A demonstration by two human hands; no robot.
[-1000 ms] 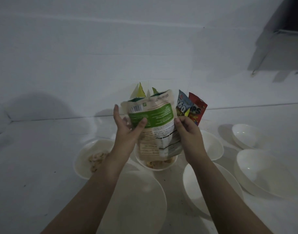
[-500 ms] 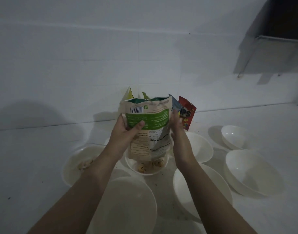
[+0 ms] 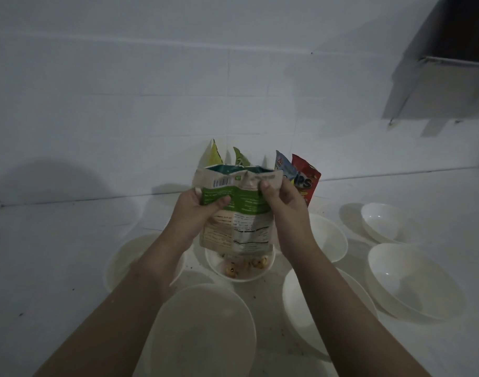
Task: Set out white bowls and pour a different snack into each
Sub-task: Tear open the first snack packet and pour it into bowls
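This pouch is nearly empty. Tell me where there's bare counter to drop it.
The counter left of the left bowl is bare up to the wall. Centre and right are crowded with bowls, and snack packets line the wall behind the pouch.

A single wide-angle view comes from a camera worn on the person's head, looking forward and down. It sits close above the white desk (image 3: 56,268), near enough that both forearms enter from the bottom edge and reach toward the middle. The left hand (image 3: 197,210) and right hand (image 3: 284,202) meet just above the picture's centre, around a snack bag (image 3: 238,210). White bowls (image 3: 412,281) spread across the lower half, the nearest cut off by the bottom edge. The tiled wall (image 3: 151,91) fills the upper half, facing the camera. A dark box (image 3: 455,31) fixed to the wall sits in the top right corner. The wide lens bends straight lines near the edges.
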